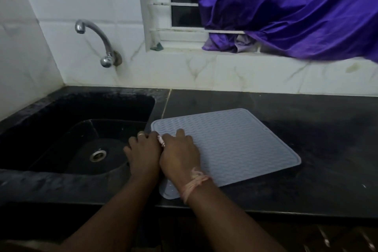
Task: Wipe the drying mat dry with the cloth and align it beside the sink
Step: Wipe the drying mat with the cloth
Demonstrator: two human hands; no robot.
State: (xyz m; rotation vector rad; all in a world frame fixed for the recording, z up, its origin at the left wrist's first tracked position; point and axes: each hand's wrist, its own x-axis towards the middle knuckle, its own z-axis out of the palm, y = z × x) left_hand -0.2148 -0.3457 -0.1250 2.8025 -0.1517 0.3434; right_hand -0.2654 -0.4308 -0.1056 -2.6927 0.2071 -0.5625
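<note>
**— What does the mat look like from where you stand?**

— The drying mat [235, 145] is pale grey-blue silicone, roughly square with rounded corners, a raised rim and rows of wavy ridges. It lies flat on the black countertop [306, 129], turned a little so its far corner points toward 1 o'clock. Its left edge sits just beside the black sink [61, 129], which is at 9 o'clock from it, and its near-left corner reaches close to the counter's front edge at 6 o'clock.

**— And your hands?**

— My right hand [180, 155] lies on the mat's left part, palm down, fingers loosely bent; 1 finger stretches toward 12 o'clock. A pink thread band [194, 182] wraps that wrist. My left hand [143, 151] touches it at 9 o'clock, over the mat's left edge and the sink rim, fingers bent downward; a ring [140, 134] shows on 1 of them. Whether either hand grasps the edge I cannot tell, because the fingertips are hidden. Something small, pink and white, shows between the 2 hands; I cannot make it out.

**— Any writing or brand?**

— None that I can read.

**— What else is around?**

— A chrome tap [96, 41] on the tiled wall at 11 o'clock, and a purple cloth [296, 10] draped over the window grille at 1 o'clock.
</note>
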